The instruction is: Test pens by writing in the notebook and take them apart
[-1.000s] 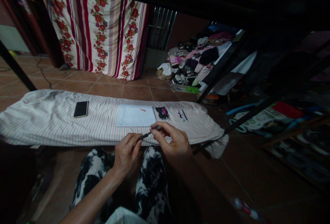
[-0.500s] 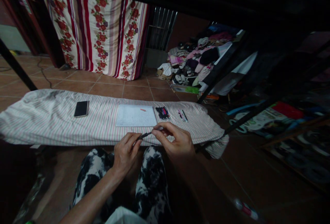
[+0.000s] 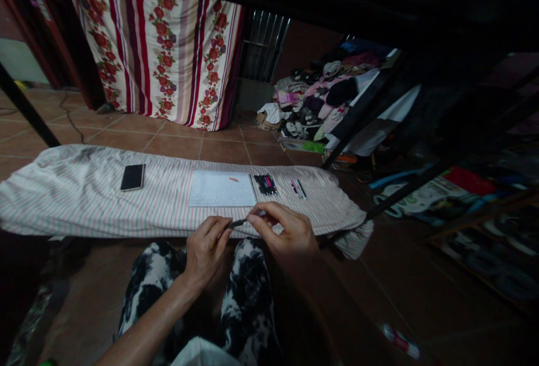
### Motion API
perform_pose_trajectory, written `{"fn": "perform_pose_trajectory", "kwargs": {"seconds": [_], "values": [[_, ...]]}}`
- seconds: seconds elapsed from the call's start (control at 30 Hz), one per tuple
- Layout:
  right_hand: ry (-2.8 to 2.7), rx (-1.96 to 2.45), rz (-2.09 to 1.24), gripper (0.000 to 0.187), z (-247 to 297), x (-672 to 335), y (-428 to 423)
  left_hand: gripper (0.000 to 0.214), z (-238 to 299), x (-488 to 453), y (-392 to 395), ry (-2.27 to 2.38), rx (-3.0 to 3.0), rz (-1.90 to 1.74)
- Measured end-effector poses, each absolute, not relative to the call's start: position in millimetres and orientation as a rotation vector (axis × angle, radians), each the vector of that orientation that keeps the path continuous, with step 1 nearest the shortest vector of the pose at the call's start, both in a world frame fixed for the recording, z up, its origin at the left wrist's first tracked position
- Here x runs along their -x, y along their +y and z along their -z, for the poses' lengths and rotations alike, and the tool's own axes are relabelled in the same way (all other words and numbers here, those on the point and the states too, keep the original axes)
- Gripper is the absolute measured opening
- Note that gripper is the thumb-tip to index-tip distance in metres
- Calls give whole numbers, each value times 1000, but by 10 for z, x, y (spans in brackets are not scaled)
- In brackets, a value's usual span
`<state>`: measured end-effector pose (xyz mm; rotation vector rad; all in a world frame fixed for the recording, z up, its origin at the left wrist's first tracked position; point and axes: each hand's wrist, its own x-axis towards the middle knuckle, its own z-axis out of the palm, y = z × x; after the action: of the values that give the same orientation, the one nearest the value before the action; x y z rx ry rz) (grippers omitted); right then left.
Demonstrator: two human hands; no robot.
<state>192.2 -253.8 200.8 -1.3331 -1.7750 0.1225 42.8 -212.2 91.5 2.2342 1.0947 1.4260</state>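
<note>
Above my knees, both hands are on a dark, thin pen [image 3: 238, 223]. My left hand [image 3: 207, 245] pinches its left end between thumb and fingers. At the other end, my right hand [image 3: 288, 232] is closed with thumb and fingertips; a greyish part of the pen shows at those fingertips, and I cannot tell whether it is a separate cap. Just beyond the hands, a spiral notebook [image 3: 219, 192] lies open on the striped cloth [image 3: 168, 203]. A small orange-red stick [image 3: 233, 179] rests on its page. To its right are a cluster of several pens [image 3: 265, 184] and a smaller group of pens [image 3: 298, 188].
A dark-screened phone [image 3: 133, 177] lies left on the cloth. Dark metal posts [image 3: 349, 141] stand at both sides. Behind are a floral curtain [image 3: 168, 57] and a clothes pile [image 3: 320, 94]. A bottle-like object [image 3: 400, 341] lies on the floor at lower right.
My right fingertips have shifted slightly left along the pen, towards my left hand. The pen looks a little more level between the hands. Things on the cloth stay put.
</note>
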Motion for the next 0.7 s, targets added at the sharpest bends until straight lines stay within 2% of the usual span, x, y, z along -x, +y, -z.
{"fn": "perform_pose_trajectory", "kwargs": {"seconds": [0.7], "values": [[-1820,1405,-288,8,-1871,-1944,-2558,22,-907,-404,-2108,1093,-2434,-1513]]}}
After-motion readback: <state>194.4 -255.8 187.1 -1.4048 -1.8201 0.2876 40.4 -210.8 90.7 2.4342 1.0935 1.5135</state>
